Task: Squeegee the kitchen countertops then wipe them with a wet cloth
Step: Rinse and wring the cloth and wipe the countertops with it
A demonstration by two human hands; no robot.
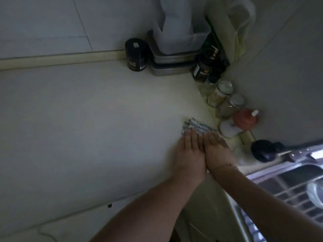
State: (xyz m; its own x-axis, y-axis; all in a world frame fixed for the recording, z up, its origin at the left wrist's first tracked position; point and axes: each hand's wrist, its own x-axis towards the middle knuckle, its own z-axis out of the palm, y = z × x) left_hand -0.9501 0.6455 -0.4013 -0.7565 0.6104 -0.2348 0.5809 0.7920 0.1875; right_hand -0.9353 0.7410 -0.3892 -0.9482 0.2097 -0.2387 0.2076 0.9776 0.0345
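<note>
- Both hands — left hand (189, 151) beside right hand (217, 151) — lie flat on the cloth (197, 126) on the countertop (87, 119).
- Jars (222, 93) line the wall right of the cloth.
- The sink (288, 180) lies further right.

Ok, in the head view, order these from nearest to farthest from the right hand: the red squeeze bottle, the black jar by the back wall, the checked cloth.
From the right hand:
1. Checked cloth, under its fingertips, touching.
2. Red squeeze bottle, to the right, along the side wall.
3. Black jar, far back left, against the back wall.
</note>
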